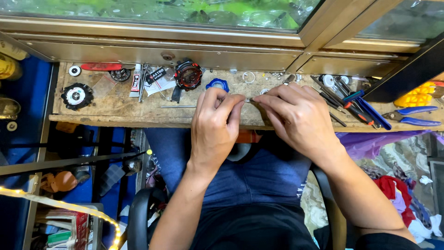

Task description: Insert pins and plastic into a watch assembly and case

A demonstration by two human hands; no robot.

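Left grip: we pinched our left hand (214, 121) fingertips together on a tiny silvery metal part (248, 99).
Right grip: our right hand (296, 118) pinched its other end.
Part: it hung just above the worn wooden tabletop (115, 106).
Nearby: a black-and-red digital watch (188, 75) lay behind.

Setting: a small watch-repair stall or workshop; narrow, worn wooden bench (115, 109) set against a metal-framed glass display case (152, 21) at 12 o'clock; on the bench, a black-and-red digital watch (188, 75) near centre, a blue watch bezel (217, 84) just beside it, a round black watch part (77, 96) at 9 o'clock, a glue tube (135, 81); screwdrivers (354, 106) and blue-handled pliers (416, 115) heaped at 3 o'clock; cluttered shelves and a light strip (60, 206) at 8 o'clock.
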